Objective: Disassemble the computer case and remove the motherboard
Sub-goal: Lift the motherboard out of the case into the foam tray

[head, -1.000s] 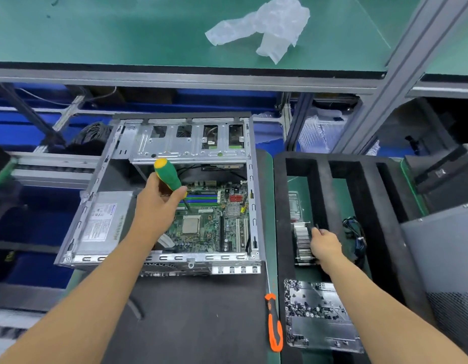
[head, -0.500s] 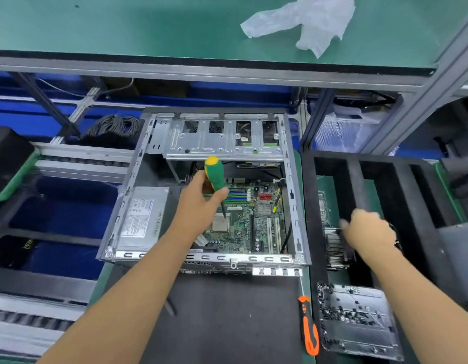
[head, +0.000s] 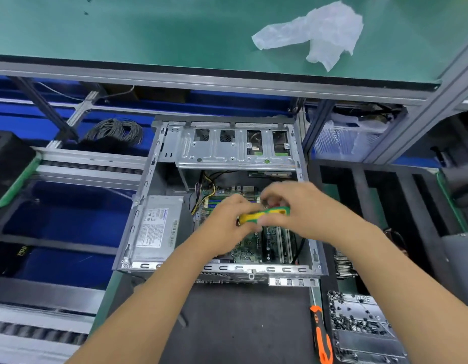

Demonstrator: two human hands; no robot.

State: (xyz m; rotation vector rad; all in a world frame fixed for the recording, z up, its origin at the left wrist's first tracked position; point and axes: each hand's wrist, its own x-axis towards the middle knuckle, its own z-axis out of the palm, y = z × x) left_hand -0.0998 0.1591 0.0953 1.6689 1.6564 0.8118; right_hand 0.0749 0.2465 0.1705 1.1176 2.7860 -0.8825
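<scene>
Motherboard point(head: 250, 248) seated in the open computer case point(head: 222, 145), centre frame. Left hand point(head: 222, 227) and right hand point(head: 303, 208) both grip the green-yellow screwdriver point(head: 264, 215) above it. A fumbled handover could drop the tool onto the board.

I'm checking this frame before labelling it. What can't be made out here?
Head view:
- Screwdriver shaft and tip: hidden by the left hand and right hand, both blurred.
- Motherboard centre: covered by the hands.
- Power supply label: text too small.
- Screw tray: cut off by bottom edge.
</scene>
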